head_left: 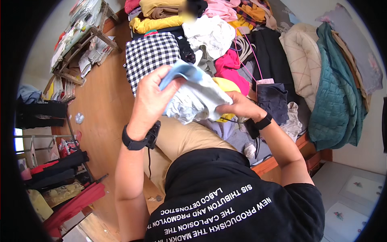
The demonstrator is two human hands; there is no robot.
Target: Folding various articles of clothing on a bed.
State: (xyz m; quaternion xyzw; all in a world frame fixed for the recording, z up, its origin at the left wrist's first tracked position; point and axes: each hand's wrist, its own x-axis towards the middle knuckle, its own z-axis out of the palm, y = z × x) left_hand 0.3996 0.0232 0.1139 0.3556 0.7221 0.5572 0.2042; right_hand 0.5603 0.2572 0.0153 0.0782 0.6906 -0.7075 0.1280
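My left hand (150,97) grips the darker blue band of a light blue garment (201,97), thumb on the near side. At the garment's right edge, my right hand (245,105) pinches the pale cloth between thumb and fingers. The garment hangs loosely creased between both hands, above my lap; its exact kind is unclear. Just beyond it lie a black-and-white checked cloth (151,52), a crumpled white cloth (209,36) and a bright pink garment (227,64). A yellow cloth (225,84) shows partly behind it.
Folded clothes (161,10) are stacked at the bed's far side. A dark folded garment (272,99) lies right of my right hand. Rolled beige bedding (302,60) and a teal quilt (338,92) sit farther right. Left stand a wooden rack (96,34) and a clothes-hung rack (56,165).
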